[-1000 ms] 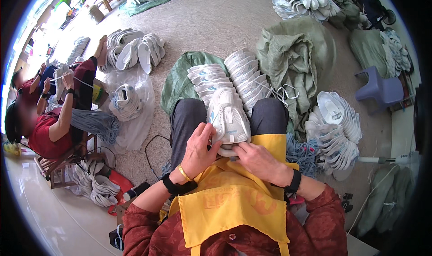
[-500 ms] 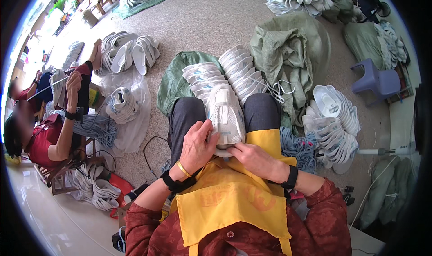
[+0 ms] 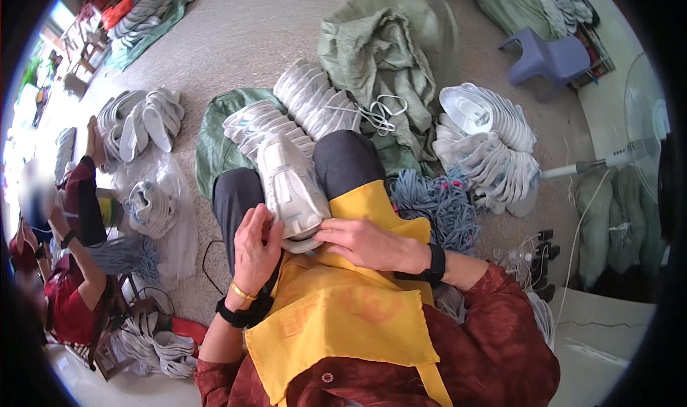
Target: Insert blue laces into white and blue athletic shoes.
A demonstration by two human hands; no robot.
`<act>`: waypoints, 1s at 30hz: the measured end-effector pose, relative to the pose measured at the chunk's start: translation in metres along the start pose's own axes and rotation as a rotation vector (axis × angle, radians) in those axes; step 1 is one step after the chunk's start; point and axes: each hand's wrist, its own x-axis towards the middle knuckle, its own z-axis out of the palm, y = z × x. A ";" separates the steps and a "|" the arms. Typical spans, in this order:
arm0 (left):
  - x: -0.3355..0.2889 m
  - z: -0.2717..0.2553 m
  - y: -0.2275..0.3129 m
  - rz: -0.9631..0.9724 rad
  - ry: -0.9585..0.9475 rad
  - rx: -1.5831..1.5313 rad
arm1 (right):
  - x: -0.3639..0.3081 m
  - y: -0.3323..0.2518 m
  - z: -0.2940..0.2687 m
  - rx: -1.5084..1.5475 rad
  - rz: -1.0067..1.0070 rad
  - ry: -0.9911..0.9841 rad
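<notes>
The white shoe (image 3: 290, 182) lies between the knees (image 3: 349, 160), its near end directed toward the yellow apron (image 3: 336, 314). The left hand (image 3: 256, 239) is positioned at the left side of this end and the right hand (image 3: 365, 242) contacts its right edge; whether either hand is clamped on the shoe cannot be determined. Stacked white shoe parts (image 3: 308, 103) are located just beyond the shoe, and a blue lace bundle (image 3: 435, 208) lies to the right of the knees
</notes>
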 end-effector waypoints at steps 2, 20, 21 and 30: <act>0.000 0.000 0.000 -0.027 -0.026 0.023 | -0.007 -0.002 -0.012 0.087 0.015 0.166; 0.005 -0.001 0.011 -0.082 -0.066 0.120 | -0.187 0.269 -0.022 0.330 1.139 0.696; 0.006 -0.001 0.012 -0.070 -0.067 0.126 | -0.185 0.282 -0.019 0.276 1.083 0.712; 0.008 0.001 0.017 -0.090 -0.076 0.130 | -0.182 0.346 0.004 0.222 1.207 0.779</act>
